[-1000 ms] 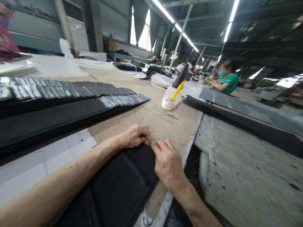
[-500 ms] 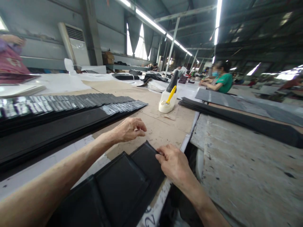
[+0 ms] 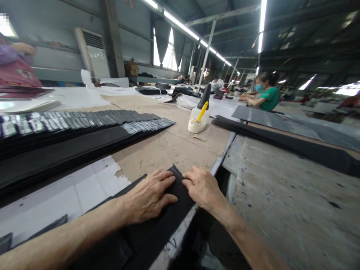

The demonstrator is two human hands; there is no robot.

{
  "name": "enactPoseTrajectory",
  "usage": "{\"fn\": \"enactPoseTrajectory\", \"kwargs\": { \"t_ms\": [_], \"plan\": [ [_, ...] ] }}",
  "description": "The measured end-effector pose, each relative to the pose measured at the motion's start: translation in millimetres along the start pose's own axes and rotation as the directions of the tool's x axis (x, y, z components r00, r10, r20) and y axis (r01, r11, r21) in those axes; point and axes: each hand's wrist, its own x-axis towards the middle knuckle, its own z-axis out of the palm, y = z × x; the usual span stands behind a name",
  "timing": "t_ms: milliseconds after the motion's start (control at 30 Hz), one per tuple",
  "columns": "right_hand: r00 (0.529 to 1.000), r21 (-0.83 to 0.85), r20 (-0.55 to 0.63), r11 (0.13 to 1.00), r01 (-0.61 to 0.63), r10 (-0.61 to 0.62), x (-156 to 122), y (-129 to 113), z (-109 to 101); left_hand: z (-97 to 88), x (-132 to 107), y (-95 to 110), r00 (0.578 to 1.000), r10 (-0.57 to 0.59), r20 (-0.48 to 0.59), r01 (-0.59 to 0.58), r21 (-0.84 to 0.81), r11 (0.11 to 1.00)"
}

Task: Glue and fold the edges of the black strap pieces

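Note:
Black, leather-like panels point(image 3: 180, 204) lie overlapped at the table's front edge, stretching toward me. My left hand point(image 3: 153, 195) rests flat on the top of them, palm down, thumb and fingers apart. On the far right edge of the end panel, my right hand point(image 3: 202, 187) has its thumb and fingers pinched together on the black material. The panel's far corner pokes up between the two hands. My left forearm and hand cover much of the pieces beneath.
Beyond the hands stands a cream plastic container point(image 3: 196, 128) with a yellow-handled brush point(image 3: 202, 112). Long stacks of black strips point(image 3: 84, 140) lie left. A gap separates this table from a stained grey board point(image 3: 292, 202) at right. People work farther back, including one in green point(image 3: 270, 97).
My left hand has come down from above the table onto the black panels, its fingers flattening out. My right hand stays at the panel's edge, slightly shifted.

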Motion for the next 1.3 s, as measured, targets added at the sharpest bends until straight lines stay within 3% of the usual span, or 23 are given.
{"fn": "enactPoseTrajectory", "kwargs": {
  "t_ms": [300,433,633,800,967,1067,1300],
  "plan": [
    [0.997,0.011,-0.078,1.000,-0.010,0.011,28.0,-2.3,10.0,9.2,-2.3,3.3,0.996,-0.001,-0.095,0.003,0.013,1.000],
    [0.995,0.000,-0.091,0.999,0.048,-0.048,33.7,-1.8,15.3,11.0,-2.5,3.0,0.993,0.002,-0.117,0.000,0.016,1.000],
    [0.990,0.038,-0.072,0.992,0.122,-0.119,38.7,10.0,15.7,10.1,-2.5,3.0,0.995,-0.002,-0.101,0.006,0.035,0.999],
    [0.993,0.081,-0.042,0.991,0.110,-0.107,37.8,10.2,10.2,9.3,-2.3,3.8,0.997,-0.005,-0.083,0.010,0.062,0.998],
    [0.995,0.007,-0.088,0.999,0.044,-0.044,33.6,0.2,12.9,9.7,-1.0,4.3,0.997,-0.008,-0.082,0.013,0.056,0.998],
    [0.994,-0.025,-0.087,0.997,0.069,-0.071,34.2,-1.3,14.5,8.6,-1.0,4.6,0.996,-0.005,-0.088,0.010,0.055,0.998],
    [0.991,0.062,-0.045,0.990,0.126,-0.124,39.7,15.0,12.5,6.0,-1.7,4.5,0.996,0.007,-0.092,-0.001,0.059,0.998]
  ]
}}
